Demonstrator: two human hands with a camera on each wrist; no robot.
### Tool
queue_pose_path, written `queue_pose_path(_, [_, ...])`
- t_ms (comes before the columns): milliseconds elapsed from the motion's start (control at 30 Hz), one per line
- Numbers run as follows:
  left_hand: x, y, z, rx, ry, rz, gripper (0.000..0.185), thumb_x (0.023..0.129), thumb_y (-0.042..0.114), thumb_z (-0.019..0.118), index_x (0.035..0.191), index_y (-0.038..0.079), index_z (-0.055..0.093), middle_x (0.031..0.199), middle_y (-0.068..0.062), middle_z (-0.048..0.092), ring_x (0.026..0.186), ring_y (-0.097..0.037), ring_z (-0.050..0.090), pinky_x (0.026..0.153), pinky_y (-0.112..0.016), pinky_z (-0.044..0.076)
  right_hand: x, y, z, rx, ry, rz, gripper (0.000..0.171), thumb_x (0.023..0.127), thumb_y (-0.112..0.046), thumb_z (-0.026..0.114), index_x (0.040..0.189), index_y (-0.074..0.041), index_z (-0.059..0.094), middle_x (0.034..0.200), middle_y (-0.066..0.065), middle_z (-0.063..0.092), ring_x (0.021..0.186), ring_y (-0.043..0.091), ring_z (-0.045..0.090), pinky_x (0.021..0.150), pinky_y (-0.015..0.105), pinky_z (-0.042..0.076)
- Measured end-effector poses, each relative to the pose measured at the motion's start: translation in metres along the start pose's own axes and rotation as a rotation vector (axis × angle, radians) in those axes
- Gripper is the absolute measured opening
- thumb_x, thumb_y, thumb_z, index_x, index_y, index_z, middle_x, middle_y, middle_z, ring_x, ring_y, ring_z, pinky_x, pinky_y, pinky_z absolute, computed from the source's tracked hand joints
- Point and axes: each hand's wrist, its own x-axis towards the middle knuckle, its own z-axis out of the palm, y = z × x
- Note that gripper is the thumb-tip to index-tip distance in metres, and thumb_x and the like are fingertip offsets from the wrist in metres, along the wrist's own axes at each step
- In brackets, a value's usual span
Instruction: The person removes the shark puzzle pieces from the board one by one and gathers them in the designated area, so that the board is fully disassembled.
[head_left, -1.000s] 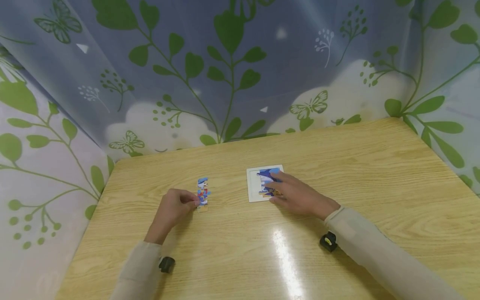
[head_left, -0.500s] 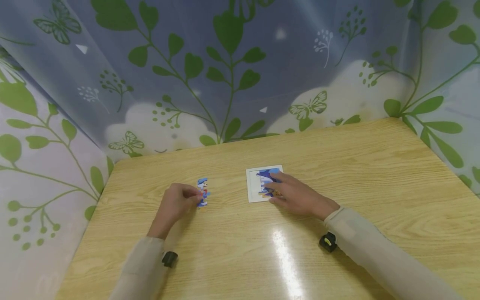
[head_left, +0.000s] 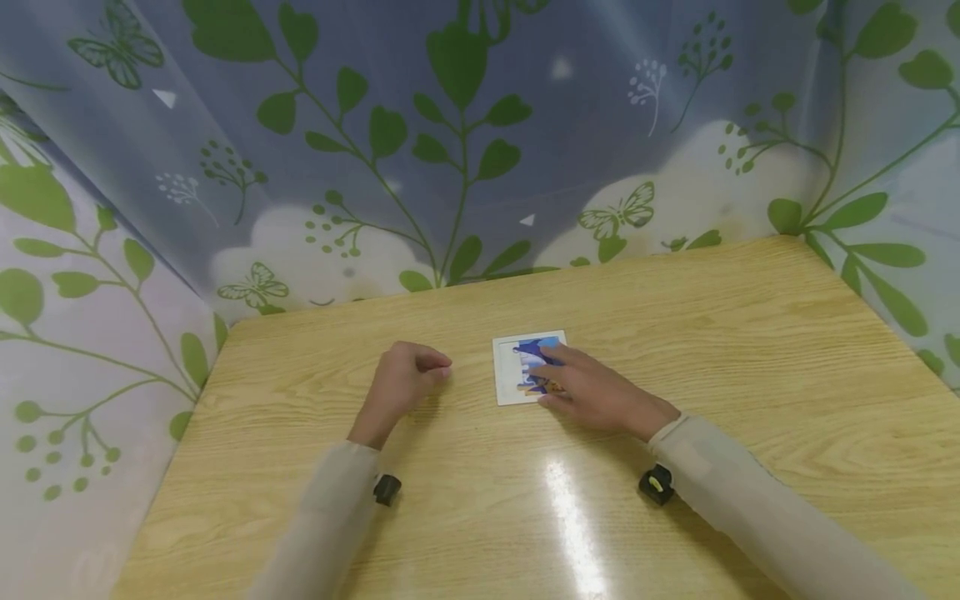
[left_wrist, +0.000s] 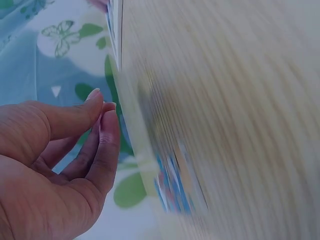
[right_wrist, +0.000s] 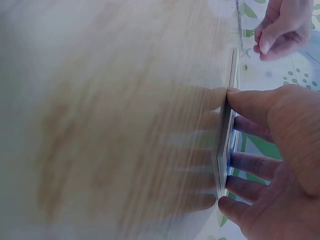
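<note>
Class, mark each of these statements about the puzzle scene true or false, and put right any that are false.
1. The right hand rests its fingers on the puzzle tray. True.
2. The puzzle tray is full, with no white base showing. False: part of its white base is bare on the left side.
3. The left hand lies flat with straight fingers on the table. False: its fingers are curled, thumb and fingertips brought together.
4. The two hands touch each other. False: they are apart, the left hand to the left of the tray.
5. Both arms wear light long sleeves. True.
</note>
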Motion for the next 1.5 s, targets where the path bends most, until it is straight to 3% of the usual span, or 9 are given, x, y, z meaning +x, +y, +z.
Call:
queue_pose_path(300, [0.018, 0.025, 0.031, 0.024, 0.017, 0.037, 0.008, 0.09, 0.007, 0.077, 0.097, 0.003, 0.079, 0.096, -0.009, 0.077, 0.091, -0.023, 0.072, 0.083, -0.037, 0.057, 0.001, 0.001, 0.001, 0.004, 0.0, 0.003, 0.044, 0.1, -0.021, 0.066, 0.137, 0.003, 0.059, 0.149, 0.033, 0.042, 0.141, 0.047, 0.037, 0.114, 0.057, 0.033])
queue_pose_path(533, [0.03, 0.035, 0.051, 0.04, -0.01, 0.079, 0.01, 0.09, 0.007, 0.077, 0.098, 0.002, 0.079, 0.094, -0.01, 0.077, 0.089, -0.023, 0.072, 0.08, -0.036, 0.058, 0.002, 0.002, 0.001, -0.007, -0.003, 0.0, 0.045, 0.1, -0.021, 0.066, 0.137, 0.004, 0.059, 0.149, 0.034, 0.042, 0.141, 0.047, 0.038, 0.113, 0.056, 0.034])
queue_pose_path(700, [0.036, 0.041, 0.061, 0.022, -0.024, 0.066, 0.014, 0.089, 0.006, 0.077, 0.102, 0.0, 0.078, 0.094, -0.011, 0.076, 0.088, -0.023, 0.072, 0.078, -0.033, 0.058, 0.002, 0.001, 0.0, -0.006, -0.009, -0.005, 0.044, 0.1, -0.02, 0.066, 0.137, 0.004, 0.059, 0.148, 0.033, 0.043, 0.141, 0.047, 0.037, 0.113, 0.056, 0.035])
queue_pose_path(1167, [0.041, 0.053, 0.069, 0.022, -0.041, 0.008, 0.011, 0.09, 0.007, 0.076, 0.1, 0.002, 0.078, 0.092, -0.008, 0.076, 0.084, -0.02, 0.07, 0.074, -0.032, 0.058, 0.002, -0.001, -0.001, -0.023, 0.005, -0.028, 0.043, 0.1, -0.018, 0.066, 0.135, 0.006, 0.059, 0.146, 0.034, 0.044, 0.139, 0.047, 0.04, 0.112, 0.056, 0.035])
queue_pose_path(1500, [0.043, 0.053, 0.071, -0.001, -0.013, -0.022, 0.008, 0.09, 0.007, 0.076, 0.096, 0.003, 0.078, 0.088, -0.008, 0.075, 0.079, -0.02, 0.069, 0.071, -0.031, 0.057, 0.002, -0.001, 0.0, -0.036, 0.021, -0.05, 0.043, 0.099, -0.018, 0.067, 0.134, 0.007, 0.06, 0.144, 0.036, 0.045, 0.136, 0.047, 0.043, 0.111, 0.056, 0.037])
